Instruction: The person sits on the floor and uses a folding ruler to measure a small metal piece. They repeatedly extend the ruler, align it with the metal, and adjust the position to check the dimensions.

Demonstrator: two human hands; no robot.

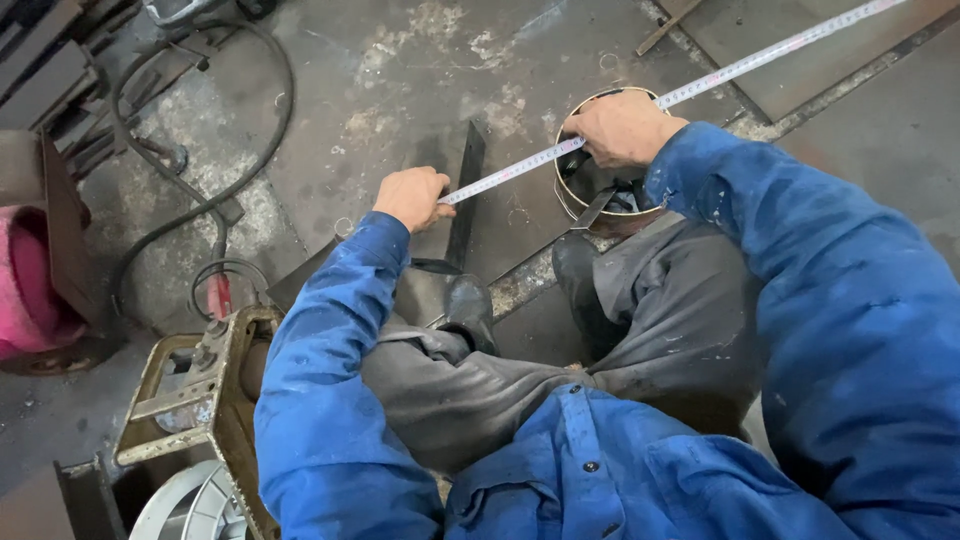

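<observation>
My left hand [412, 197] pinches the near end of a white measuring tape [760, 58] over a dark flat steel bar [466, 190] that lies on the metal floor plate. My right hand [622, 127] presses the same tape down on the rim of a short round metal ring [575, 195] with scrap pieces inside. The tape runs on diagonally to the upper right, past the frame edge. I am crouched, with blue sleeves, grey trousers and black boots below my hands.
Black cables [255, 150] curl across the stained floor at upper left. A yellowish machine frame [225, 390] with a wire spool stands at lower left. A pink object [25, 290] sits at the left edge. A flat steel sheet [800, 70] lies at upper right.
</observation>
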